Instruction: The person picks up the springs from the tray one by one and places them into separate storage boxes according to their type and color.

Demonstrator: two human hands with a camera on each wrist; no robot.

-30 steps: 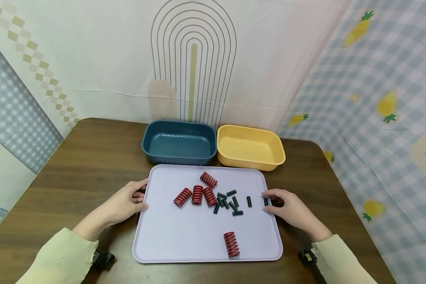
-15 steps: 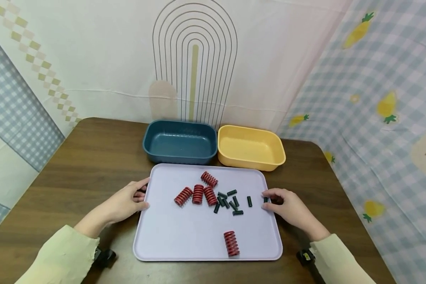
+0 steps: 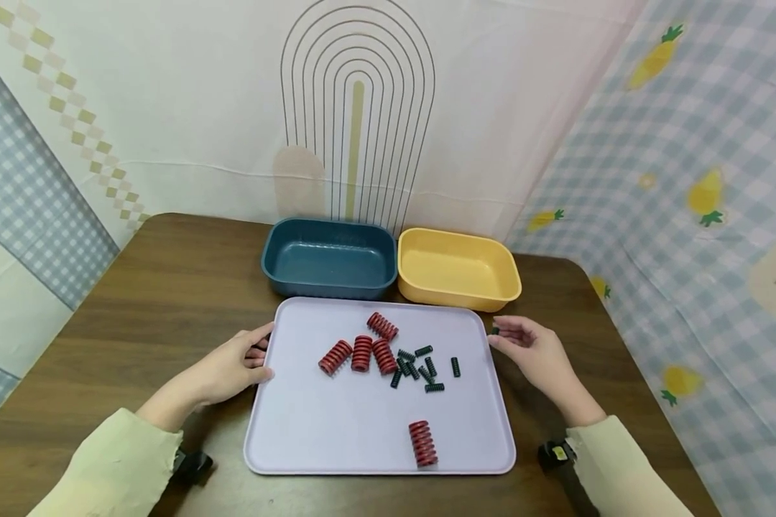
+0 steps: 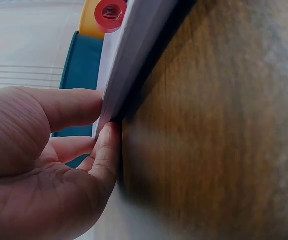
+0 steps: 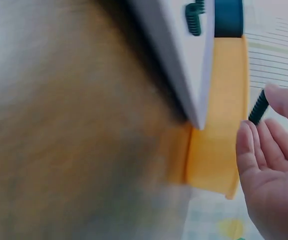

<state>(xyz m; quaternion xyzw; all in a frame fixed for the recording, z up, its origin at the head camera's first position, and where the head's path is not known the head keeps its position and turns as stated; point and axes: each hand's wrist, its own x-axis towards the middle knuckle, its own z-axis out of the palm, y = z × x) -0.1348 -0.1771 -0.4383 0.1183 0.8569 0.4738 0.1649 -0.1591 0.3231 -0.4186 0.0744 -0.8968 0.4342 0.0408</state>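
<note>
Pinches a small dark green spring [image 5: 258, 106] between thumb and fingertips of the right hand [image 3: 532, 359], just past the right rim of the pale tray [image 3: 336, 431], in front of the yellow bin [image 3: 453, 273]. Holds it at the tips, apart from the palm. Grips the tray's left rim with the left hand [image 3: 223, 372], thumb and fingertips against the edge. Has, on the tray between both hands, a cluster of green springs [image 3: 404, 368], a lone green spring [image 3: 455, 367] nearer the right hand, four red springs [image 3: 361, 353] to the left of the cluster and above it, and one red spring [image 3: 423, 444] by the near rim.
</note>
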